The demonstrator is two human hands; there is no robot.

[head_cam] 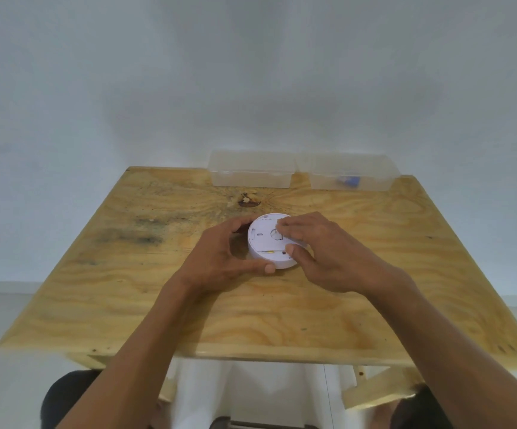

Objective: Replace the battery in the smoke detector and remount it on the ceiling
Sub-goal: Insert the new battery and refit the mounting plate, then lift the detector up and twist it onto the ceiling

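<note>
A round white smoke detector [266,243] lies back side up in the middle of the wooden table [158,305]. My left hand [223,258] grips its left rim, thumb at the front edge and fingers curled round the far side. From the right, my right hand [322,252] covers part of the detector's back, its fingers lying on the top face and its thumb on the near rim. A small yellow and red detail shows on the back near the front edge. Whether a battery sits inside cannot be seen.
Two clear plastic boxes stand at the table's far edge: the left box [251,170] looks empty, and the right box [350,174] holds a small blue object [348,181]. A white wall rises behind. My knees and the table's legs show below the front edge.
</note>
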